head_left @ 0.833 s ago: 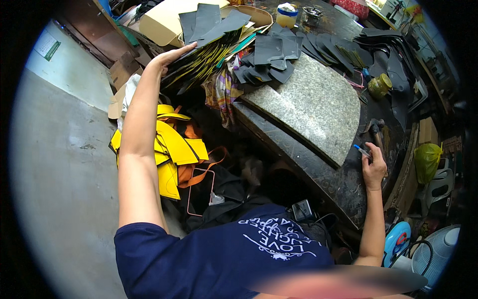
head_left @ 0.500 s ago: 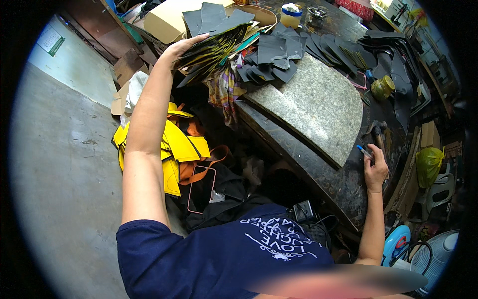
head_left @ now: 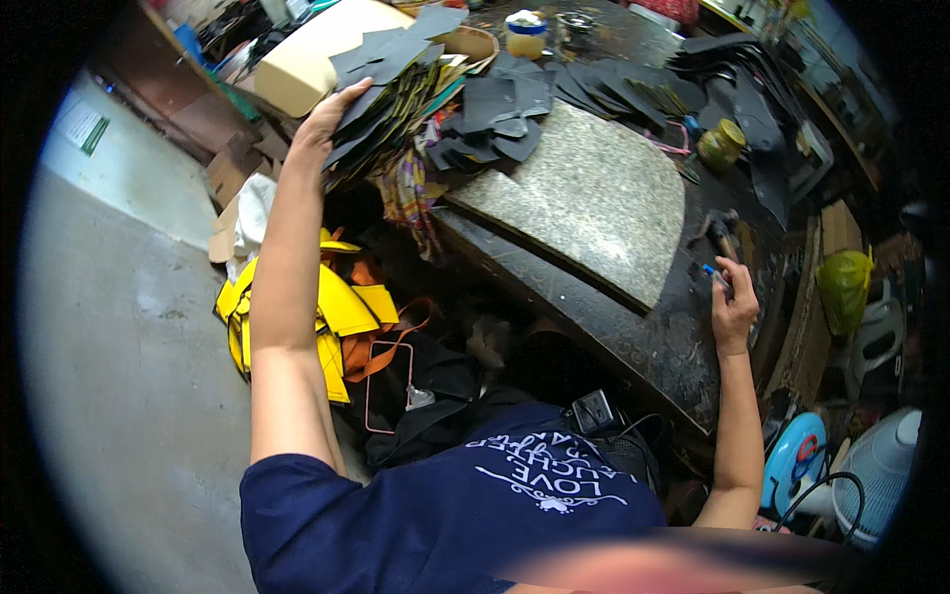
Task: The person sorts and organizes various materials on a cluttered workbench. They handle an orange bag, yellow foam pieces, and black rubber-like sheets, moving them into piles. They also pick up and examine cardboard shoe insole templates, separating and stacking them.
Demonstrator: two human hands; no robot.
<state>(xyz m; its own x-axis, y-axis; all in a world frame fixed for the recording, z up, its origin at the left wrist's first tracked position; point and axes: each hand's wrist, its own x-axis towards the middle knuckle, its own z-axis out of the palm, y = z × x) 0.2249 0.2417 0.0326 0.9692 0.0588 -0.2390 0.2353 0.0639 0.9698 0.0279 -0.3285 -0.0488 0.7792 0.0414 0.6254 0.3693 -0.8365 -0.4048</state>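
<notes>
Dark sheet stack (head_left: 381, 121) immediately right of left hand (head_left: 321, 127), touching it.

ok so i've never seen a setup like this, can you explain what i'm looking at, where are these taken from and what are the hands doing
There is no machine at work here: these are a person's two bare hands. Every picture comes from one wide fisheye camera worn on that person's head, looking down, so straight edges bend near the rim.

The left hand reaches far out and touches the side of a thick stack of thin, dark grey sheets; some fingers are hidden. The right hand holds a slim, blue-ended pen-like tool.

On the dark, worn table lie a speckled grey stone-like slab, more loose dark grey flat pieces, a dark-headed hammer and a round yellow-green jar.
</notes>
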